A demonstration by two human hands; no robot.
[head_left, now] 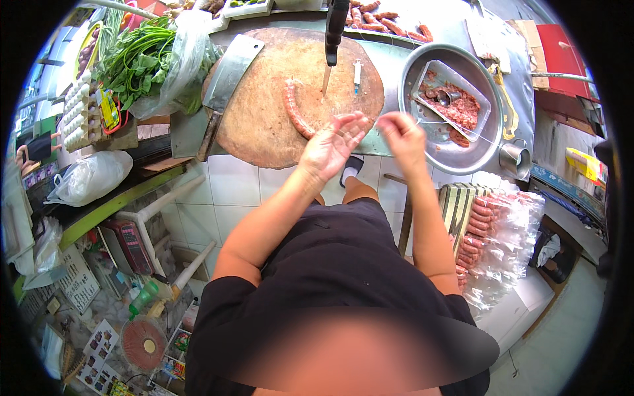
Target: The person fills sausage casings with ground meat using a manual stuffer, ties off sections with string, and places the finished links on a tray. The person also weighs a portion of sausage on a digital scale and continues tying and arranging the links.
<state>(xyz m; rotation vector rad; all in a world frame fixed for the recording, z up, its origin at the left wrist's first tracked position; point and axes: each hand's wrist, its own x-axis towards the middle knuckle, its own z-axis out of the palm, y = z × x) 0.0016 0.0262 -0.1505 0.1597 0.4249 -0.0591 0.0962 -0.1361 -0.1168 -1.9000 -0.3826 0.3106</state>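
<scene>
My left hand (335, 138) is palm up with loosely bent, parted fingers at the front edge of the round wooden board (241, 86), beside a curved raw sausage (296, 109). My right hand (404, 137) has its fingers curled together at the rim of a steel bowl (475, 160); what they hold, if anything, is hidden. A thin white string crosses the bowl, which holds a tray of minced meat (459, 112) with a metal piece in it. A black-handled knife (333, 36) stands upright on the board, near a syringe (356, 78). A cleaver (232, 72) rests on the board's left.
Leafy greens (142, 66), egg trays (82, 109) and a white bag (89, 178) are at the left. Sausages (386, 23) lie behind the board. Bagged sausages (482, 231) sit on a slatted rack at lower right. A metal cup (514, 158) stands beside the bowl.
</scene>
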